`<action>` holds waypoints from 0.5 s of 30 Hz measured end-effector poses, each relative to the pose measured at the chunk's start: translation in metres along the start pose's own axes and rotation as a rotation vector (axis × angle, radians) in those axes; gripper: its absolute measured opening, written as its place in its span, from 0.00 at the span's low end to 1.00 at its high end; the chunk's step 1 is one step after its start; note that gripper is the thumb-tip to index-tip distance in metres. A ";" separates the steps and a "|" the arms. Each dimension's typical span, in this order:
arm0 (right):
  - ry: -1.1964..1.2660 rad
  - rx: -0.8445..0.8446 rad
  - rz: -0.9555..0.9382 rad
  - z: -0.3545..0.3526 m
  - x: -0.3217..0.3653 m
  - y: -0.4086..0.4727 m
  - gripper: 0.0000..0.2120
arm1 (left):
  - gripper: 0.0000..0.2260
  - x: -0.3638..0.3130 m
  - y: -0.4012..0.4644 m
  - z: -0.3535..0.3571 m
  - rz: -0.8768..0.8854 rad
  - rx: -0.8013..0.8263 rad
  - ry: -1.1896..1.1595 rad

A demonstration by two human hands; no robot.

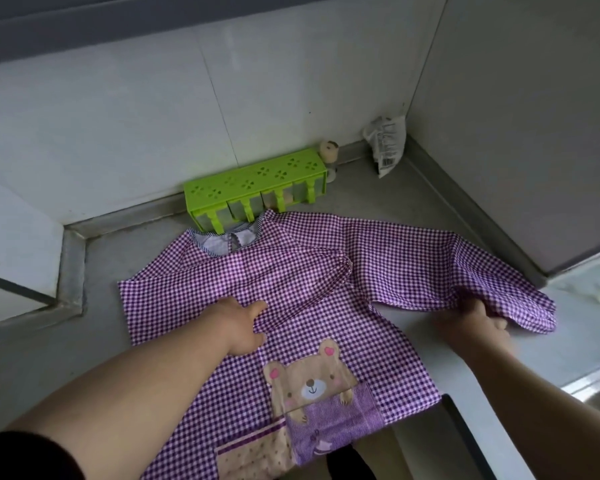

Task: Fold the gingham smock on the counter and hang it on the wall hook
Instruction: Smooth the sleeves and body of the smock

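Head view. Green rack [255,180]: stands against the back wall, clover cut-outs in its top, clear compartments along its front; one holds something tan, the rest too blurred for me to read. Small tan jar [329,151]: just beside the rack's right end, contents not discernible. White printed packet [387,143]: leaning in the corner, well apart from my hands.

Gingham smock [291,282]: purple-and-white check, spread front-up on the grey counter [378,199], neckline touching the rack's foot, bear patch [310,379] and pocket toward me, hem hanging past the counter's near edge and cut off by the frame.

My left hand [245,323]: lies on the smock's chest, thumb and fingers gathering a small ridge of cloth.

My right hand [478,323]: clenched on the cuff end of the sleeve [430,271] stretched out to the right; cloth drapes over my fingertips, hiding them. The other sleeve lies folded across the chest.

Steel sink edge [589,382]: at far right, mostly out of frame.
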State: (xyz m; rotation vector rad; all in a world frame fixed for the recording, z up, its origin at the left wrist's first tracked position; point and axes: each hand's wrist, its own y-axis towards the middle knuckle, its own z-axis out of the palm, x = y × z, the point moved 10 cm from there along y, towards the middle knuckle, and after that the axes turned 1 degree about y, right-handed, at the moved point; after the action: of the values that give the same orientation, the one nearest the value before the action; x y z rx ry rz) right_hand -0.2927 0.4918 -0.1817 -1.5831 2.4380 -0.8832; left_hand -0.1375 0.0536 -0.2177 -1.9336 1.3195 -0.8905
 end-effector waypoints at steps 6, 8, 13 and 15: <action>0.355 -0.053 -0.213 -0.003 0.040 0.016 0.29 | 0.34 0.003 0.001 0.003 -0.001 -0.023 -0.048; 0.493 -0.074 -0.255 -0.009 0.056 0.010 0.25 | 0.33 0.003 0.001 0.003 0.002 -0.037 -0.041; 0.604 -0.130 -0.359 -0.021 0.092 0.005 0.15 | 0.32 0.006 -0.005 -0.001 0.012 -0.099 -0.050; 0.615 -0.176 -0.382 -0.035 0.109 0.000 0.15 | 0.32 0.006 -0.008 -0.002 0.024 -0.148 -0.056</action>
State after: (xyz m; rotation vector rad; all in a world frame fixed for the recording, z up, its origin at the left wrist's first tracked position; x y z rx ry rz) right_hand -0.3555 0.4117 -0.1284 -2.1522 2.6918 -1.4343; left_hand -0.1338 0.0503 -0.2089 -2.0353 1.4070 -0.7403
